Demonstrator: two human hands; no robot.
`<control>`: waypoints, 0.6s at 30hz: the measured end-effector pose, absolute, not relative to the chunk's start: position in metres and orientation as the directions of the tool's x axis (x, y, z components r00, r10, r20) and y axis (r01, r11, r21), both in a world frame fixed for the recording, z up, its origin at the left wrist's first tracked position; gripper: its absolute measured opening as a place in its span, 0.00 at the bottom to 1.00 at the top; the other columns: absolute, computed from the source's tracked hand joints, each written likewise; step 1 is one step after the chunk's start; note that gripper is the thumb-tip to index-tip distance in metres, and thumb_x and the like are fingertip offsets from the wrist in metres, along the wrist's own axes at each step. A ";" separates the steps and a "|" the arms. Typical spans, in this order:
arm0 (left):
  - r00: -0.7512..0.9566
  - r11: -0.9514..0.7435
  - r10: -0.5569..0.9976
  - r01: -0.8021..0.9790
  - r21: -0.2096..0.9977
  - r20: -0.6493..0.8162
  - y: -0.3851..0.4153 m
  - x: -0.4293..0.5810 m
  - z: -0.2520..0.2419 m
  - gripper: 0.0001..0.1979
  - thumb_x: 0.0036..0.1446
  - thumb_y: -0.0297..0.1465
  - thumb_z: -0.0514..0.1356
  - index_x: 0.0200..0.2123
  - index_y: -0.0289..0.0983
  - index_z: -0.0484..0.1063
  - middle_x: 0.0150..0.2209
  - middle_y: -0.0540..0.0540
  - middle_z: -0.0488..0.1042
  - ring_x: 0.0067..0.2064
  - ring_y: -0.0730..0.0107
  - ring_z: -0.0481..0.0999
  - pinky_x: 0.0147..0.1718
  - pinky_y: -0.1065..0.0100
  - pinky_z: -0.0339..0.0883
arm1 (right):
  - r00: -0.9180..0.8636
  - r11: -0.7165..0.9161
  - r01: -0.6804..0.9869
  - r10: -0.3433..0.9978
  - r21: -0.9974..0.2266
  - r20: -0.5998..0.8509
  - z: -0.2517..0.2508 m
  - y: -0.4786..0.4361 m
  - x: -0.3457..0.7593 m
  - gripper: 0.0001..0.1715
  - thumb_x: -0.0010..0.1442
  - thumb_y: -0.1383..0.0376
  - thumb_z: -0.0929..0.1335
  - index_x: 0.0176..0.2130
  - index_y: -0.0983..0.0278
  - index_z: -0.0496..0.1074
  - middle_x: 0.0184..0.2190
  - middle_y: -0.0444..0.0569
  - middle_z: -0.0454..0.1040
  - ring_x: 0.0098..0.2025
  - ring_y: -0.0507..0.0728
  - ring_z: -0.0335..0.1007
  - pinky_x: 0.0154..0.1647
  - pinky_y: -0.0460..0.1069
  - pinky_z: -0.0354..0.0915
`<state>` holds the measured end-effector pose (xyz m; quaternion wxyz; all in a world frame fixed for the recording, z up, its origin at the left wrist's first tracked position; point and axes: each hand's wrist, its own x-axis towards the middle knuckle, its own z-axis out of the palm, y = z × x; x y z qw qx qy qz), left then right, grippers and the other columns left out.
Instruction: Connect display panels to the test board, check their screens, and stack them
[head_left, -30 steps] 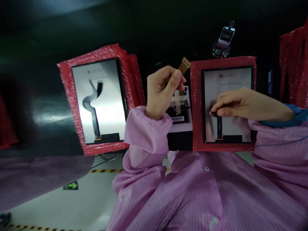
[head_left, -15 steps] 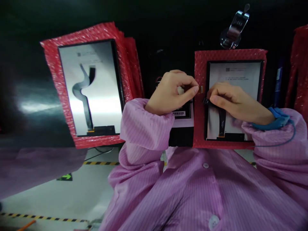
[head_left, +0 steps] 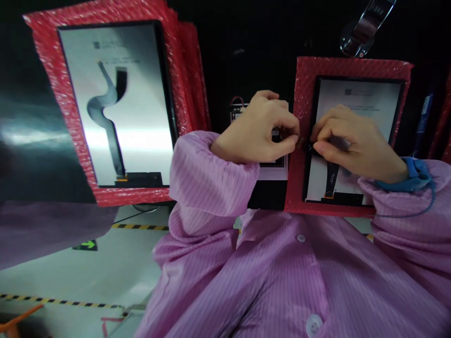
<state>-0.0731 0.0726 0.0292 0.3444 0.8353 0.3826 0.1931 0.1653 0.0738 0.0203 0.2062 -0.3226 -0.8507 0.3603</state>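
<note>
My left hand (head_left: 257, 129) pinches a small tan ribbon connector (head_left: 301, 142) between thumb and fingers, at the left edge of a tablet-sized display panel (head_left: 355, 94). That panel stands in a red bubble-wrap sleeve (head_left: 295, 183). My right hand (head_left: 352, 141) is over the panel and grips the upper end of a black flex cable (head_left: 331, 180), which runs down to the panel's bottom edge. The two pinched ends are very close together. My fingers hide the point where they meet.
A second panel (head_left: 141, 61) in red bubble wrap (head_left: 52, 94) stands at left, with a curved black flex cable (head_left: 105, 98). Behind my hands are a small circuit board (head_left: 237, 110) and a white labelled box (head_left: 273, 172). A metal clip (head_left: 361, 35) sits above. Below lies a floor with striped tape (head_left: 141, 227).
My hands have come closer together, bringing the tan connector and the cable end nearly together. The whole scene has shifted left and up, and the panels look larger.
</note>
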 end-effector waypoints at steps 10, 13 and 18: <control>0.628 -0.440 0.778 0.545 0.714 0.000 0.074 -0.070 0.032 0.06 0.53 0.28 0.64 0.25 0.42 0.74 0.24 0.51 0.74 0.34 0.66 0.76 0.66 0.47 0.58 | -0.712 0.586 0.446 0.690 -0.676 0.129 0.019 0.074 0.163 0.15 0.69 0.55 0.64 0.32 0.58 0.66 0.35 0.46 0.74 0.39 0.58 0.67 0.46 0.59 0.68; 0.633 -0.455 0.774 0.554 0.697 0.002 0.074 -0.070 0.031 0.06 0.54 0.29 0.64 0.25 0.42 0.74 0.25 0.52 0.74 0.35 0.66 0.77 0.65 0.48 0.59 | -0.717 0.597 0.441 0.684 -0.670 0.137 0.018 0.074 0.162 0.15 0.69 0.55 0.64 0.32 0.58 0.66 0.35 0.46 0.74 0.38 0.57 0.67 0.46 0.58 0.68; 0.653 -0.478 0.757 0.553 0.683 0.002 0.074 -0.070 0.029 0.05 0.55 0.30 0.62 0.27 0.41 0.75 0.26 0.51 0.74 0.36 0.65 0.76 0.65 0.44 0.57 | -0.729 0.617 0.436 0.669 -0.655 0.144 0.016 0.075 0.162 0.16 0.70 0.55 0.64 0.32 0.58 0.65 0.35 0.46 0.74 0.39 0.56 0.67 0.46 0.57 0.67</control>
